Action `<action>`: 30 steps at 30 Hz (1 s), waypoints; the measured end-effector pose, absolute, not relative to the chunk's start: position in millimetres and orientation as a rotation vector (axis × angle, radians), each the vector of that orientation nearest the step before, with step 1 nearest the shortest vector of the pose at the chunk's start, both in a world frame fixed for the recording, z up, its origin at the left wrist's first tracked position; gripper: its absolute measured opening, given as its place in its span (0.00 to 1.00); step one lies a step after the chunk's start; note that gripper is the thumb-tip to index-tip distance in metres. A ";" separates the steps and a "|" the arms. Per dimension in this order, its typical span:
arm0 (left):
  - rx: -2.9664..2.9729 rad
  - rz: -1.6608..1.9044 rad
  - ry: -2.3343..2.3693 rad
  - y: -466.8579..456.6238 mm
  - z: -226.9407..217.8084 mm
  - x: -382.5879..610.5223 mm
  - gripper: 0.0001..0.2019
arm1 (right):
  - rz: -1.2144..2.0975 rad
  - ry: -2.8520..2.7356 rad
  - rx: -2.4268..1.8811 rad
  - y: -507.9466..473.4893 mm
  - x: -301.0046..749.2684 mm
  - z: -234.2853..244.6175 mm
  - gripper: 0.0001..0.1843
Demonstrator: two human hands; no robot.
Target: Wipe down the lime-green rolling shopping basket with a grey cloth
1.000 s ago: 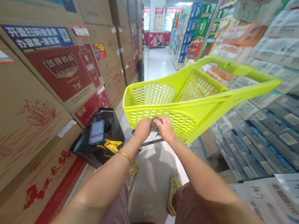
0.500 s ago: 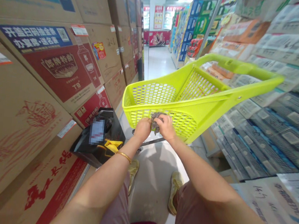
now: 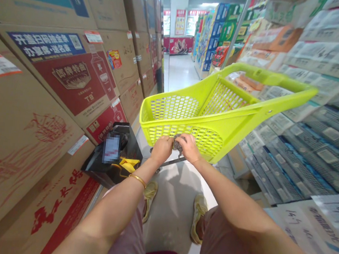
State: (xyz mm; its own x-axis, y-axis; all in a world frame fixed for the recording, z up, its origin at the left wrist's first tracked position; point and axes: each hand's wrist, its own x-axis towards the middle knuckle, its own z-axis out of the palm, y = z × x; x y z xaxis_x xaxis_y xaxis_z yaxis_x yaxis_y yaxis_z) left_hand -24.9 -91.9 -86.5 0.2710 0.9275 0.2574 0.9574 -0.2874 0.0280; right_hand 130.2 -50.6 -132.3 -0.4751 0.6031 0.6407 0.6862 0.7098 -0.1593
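Note:
A crumpled grey rag [image 3: 179, 145] is bunched between my two hands, in front of the near side wall of a lime-green shopping cart [image 3: 243, 116]. My right hand [image 3: 189, 146] is closed over the rag from the right, fingers curled, with a loose end hanging below. My left hand [image 3: 162, 148] is a fist pressed up against the rag's left side; its fingertips are mostly hidden, but it appears to pinch the cloth's edge. Both hands are close to the cart's perforated lower side. Whether they touch it cannot be told.
Stacked cardboard cartons [image 3: 71, 78] form a wall on the left. A black bag [image 3: 116, 157] with a yellow ribbon stands on the floor beside them. Packaged goods [image 3: 313, 138] are piled high on the right. My shoes [image 3: 199, 217] stand on the pale floor, and an aisle [image 3: 179, 71] opens beyond the cart.
Both hands have shifted very slightly, and the rag's shape between them has changed, with its loose end now hanging lower. The cart has barely moved in view.

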 end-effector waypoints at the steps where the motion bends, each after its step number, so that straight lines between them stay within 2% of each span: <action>1: -2.388 -0.330 -1.810 -94.0 -86.6 -23.3 0.12 | -0.163 -2.195 -0.966 -50.4 129.5 -127.6 0.20; 8: -2.397 -0.182 -1.957 -94.4 -96.7 -12.2 0.14 | -0.227 -1.963 -0.931 -49.7 118.7 -102.1 0.20; 14: -2.381 -0.156 -2.092 -83.7 -103.7 -7.9 0.15 | -0.300 -1.975 -0.941 -43.3 114.2 -95.9 0.18; 21: -2.408 -0.198 -2.186 -75.6 -102.4 -8.9 0.17 | -0.403 -2.164 -1.011 -36.4 119.0 -131.1 0.15; 30: -2.393 -0.115 -2.084 -72.7 -104.2 -11.5 0.14 | -0.264 -2.396 -1.066 -44.9 131.3 -171.8 0.15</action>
State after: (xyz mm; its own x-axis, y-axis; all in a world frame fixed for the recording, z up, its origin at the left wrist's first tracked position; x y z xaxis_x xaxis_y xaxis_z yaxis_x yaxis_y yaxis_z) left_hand -11.5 -72.7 -104.2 0.1362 0.9902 0.0322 0.9877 -0.1382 0.0729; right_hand 131.3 -44.9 -171.8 -0.5679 0.6410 0.5163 0.7379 0.6744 -0.0256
